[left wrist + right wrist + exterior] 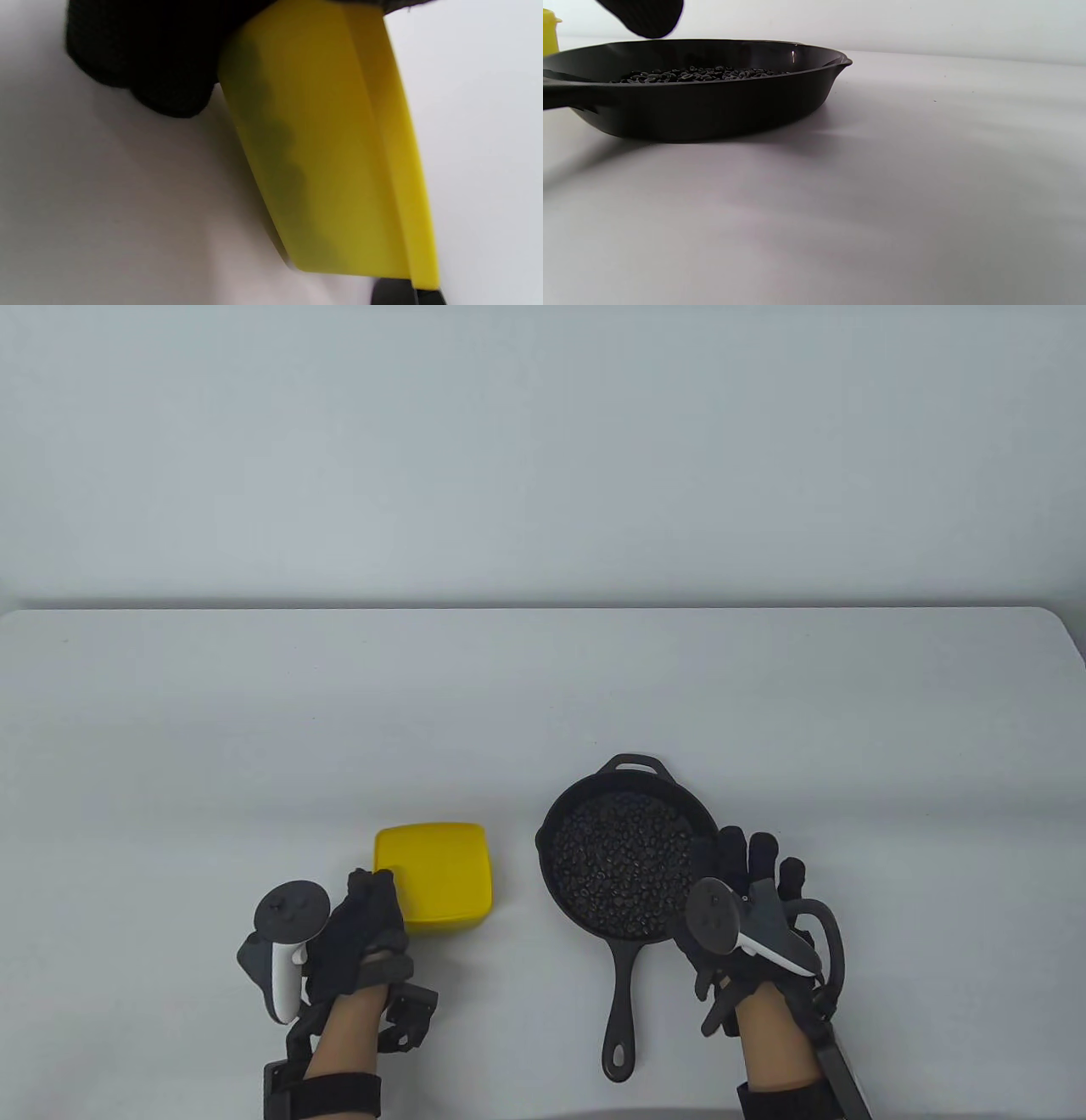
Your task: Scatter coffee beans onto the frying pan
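A black cast-iron frying pan (545, 836) stands right of centre near the front, its long handle pointing toward me. A layer of dark coffee beans (615, 861) covers its floor. A yellow square container (437, 874) sits on the table left of the pan; no beans show in it. My left hand (369, 908) holds the container's near-left edge. In the left wrist view the gloved fingers (140, 55) lie against the container's wall (331, 148). My right hand (747, 891) is open with fingers spread beside the pan's right rim and holds nothing. The right wrist view shows the pan's wall (712, 110), the beans (700, 74) and one fingertip (645, 17) above it.
The white table (254, 712) reaches back to a pale wall. Its far edge and rounded right corner (1056, 628) are in view. The pan's handle end (619, 1056) lies close to the front edge between my hands.
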`<action>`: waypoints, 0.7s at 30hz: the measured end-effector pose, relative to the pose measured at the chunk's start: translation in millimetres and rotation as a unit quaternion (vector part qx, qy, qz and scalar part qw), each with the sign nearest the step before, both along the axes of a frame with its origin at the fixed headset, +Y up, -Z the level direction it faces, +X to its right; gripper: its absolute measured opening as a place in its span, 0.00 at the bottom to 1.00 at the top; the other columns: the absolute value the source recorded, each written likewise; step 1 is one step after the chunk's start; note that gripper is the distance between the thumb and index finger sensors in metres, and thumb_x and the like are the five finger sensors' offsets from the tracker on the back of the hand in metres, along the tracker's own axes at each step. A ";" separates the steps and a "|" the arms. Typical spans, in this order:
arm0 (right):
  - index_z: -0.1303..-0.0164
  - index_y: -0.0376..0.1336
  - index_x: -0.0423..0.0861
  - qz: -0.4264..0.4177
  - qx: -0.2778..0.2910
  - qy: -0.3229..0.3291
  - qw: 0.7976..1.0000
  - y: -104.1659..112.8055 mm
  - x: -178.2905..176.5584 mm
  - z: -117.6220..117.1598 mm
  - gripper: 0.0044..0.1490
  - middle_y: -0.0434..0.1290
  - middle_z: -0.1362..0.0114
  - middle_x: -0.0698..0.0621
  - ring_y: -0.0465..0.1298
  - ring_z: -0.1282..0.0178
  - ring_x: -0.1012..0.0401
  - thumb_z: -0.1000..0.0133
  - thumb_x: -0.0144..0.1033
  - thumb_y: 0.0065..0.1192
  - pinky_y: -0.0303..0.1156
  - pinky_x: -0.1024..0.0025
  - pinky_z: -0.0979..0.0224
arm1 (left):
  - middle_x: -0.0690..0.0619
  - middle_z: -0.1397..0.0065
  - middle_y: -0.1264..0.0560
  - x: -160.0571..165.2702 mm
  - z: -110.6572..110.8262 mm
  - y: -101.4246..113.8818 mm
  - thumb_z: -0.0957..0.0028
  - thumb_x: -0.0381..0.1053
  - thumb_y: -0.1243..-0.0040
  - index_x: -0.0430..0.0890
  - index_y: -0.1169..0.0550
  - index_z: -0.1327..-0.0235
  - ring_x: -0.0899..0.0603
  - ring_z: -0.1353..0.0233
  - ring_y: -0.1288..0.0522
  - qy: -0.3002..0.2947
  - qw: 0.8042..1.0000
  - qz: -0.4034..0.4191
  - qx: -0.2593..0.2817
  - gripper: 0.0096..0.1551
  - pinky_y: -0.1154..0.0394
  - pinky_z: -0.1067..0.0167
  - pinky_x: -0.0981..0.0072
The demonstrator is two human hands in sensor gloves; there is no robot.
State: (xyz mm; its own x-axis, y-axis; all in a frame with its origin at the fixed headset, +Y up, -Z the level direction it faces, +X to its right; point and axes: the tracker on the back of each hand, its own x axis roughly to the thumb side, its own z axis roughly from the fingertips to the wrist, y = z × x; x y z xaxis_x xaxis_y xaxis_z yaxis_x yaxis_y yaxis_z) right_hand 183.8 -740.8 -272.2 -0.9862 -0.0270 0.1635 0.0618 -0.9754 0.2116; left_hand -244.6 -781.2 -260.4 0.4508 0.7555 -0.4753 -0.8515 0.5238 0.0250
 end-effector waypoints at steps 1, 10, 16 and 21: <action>0.23 0.22 0.44 0.003 0.000 0.001 1.000 -0.3 -0.4 0.1 0.58 0.14 0.29 0.42 0.17 0.33 0.40 0.38 0.64 0.46 0.17 0.41 0.44 | 0.35 0.35 0.27 0.8 -0.4 0.2 0.42 0.69 0.59 0.42 0.40 0.24 0.36 0.48 0.17 0.001 1.000 -0.004 -0.001 0.42 0.19 0.52 0.54; 0.23 0.22 0.44 -0.005 -0.004 -0.002 1.000 -0.3 1.7 0.2 0.58 0.14 0.29 0.42 0.17 0.33 0.39 0.38 0.64 0.46 0.17 0.41 0.44 | 0.40 0.39 0.23 3.1 -2.3 3.0 0.42 0.65 0.50 0.43 0.32 0.29 0.40 0.51 0.16 0.010 0.996 -0.087 -0.023 0.37 0.18 0.54 0.56; 0.23 0.22 0.44 -0.009 -0.009 -0.001 1.000 -1.1 2.1 -0.4 0.58 0.14 0.29 0.42 0.17 0.33 0.39 0.38 0.64 0.46 0.17 0.41 0.44 | 0.38 0.32 0.27 15.1 -0.2 34.4 0.44 0.63 0.47 0.46 0.31 0.27 0.34 0.42 0.20 0.003 0.976 -0.213 0.035 0.36 0.22 0.46 0.51; 0.23 0.23 0.44 -0.010 -0.008 0.003 1.000 -0.9 1.4 0.1 0.58 0.14 0.29 0.41 0.17 0.33 0.39 0.38 0.64 0.46 0.17 0.41 0.44 | 0.49 0.16 0.50 47.9 12.6 64.9 0.45 0.66 0.46 0.62 0.50 0.20 0.36 0.18 0.42 -0.047 0.925 -0.348 0.149 0.43 0.43 0.22 0.46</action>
